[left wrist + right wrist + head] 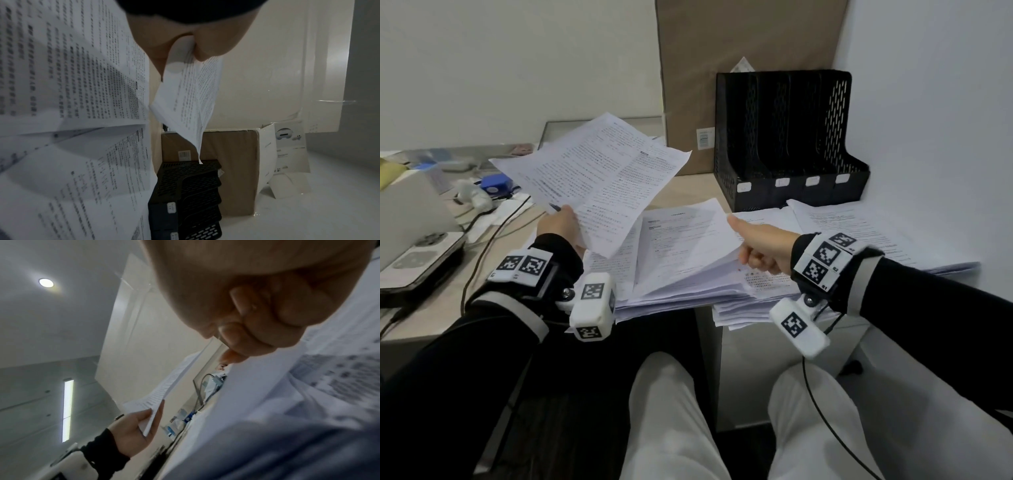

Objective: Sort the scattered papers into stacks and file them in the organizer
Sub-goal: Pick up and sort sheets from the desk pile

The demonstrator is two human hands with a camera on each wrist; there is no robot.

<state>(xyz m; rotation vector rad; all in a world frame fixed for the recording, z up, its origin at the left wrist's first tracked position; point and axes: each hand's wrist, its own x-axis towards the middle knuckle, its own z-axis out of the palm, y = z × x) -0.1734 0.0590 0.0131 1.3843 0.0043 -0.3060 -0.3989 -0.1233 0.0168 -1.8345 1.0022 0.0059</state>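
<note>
Papers [599, 178]: a sheaf of printed sheets is held in my left hand [561, 226], lifted off the desk [688, 188] and fanning away from the hand toward 1 o'clock. The left wrist view shows thumb and fingers [213, 47] clamped together on a bent corner of the sheaf, with the sheets hanging past them.

My right hand [760, 246] sits at 3 o'clock from the left, well apart from it. Its thumb points toward 10 o'clock and lies on the raised edge of the top sheets [688, 240] of the desk pile [671, 294]; the other fingers are curled under that edge, so the hand is pinching the lifted sheets. In the right wrist view the curled fingers [287, 308] press against printed paper [308, 386].

More loose sheets [859, 233] lie flat at 2 o'clock from my right hand, running to the wall.

Black mesh organizer [787, 144] stands upright at the back of the desk, at 12 o'clock from my right hand and just beyond the piles. Four white label tabs on its front. A small scrap of paper shows above its back left corner; otherwise I cannot tell what the slots hold.

A brown cardboard box [688, 68] stands behind the organizer, touching or nearly touching it. Cables and small devices [493, 185] lie at 10 o'clock from my left hand.
</note>
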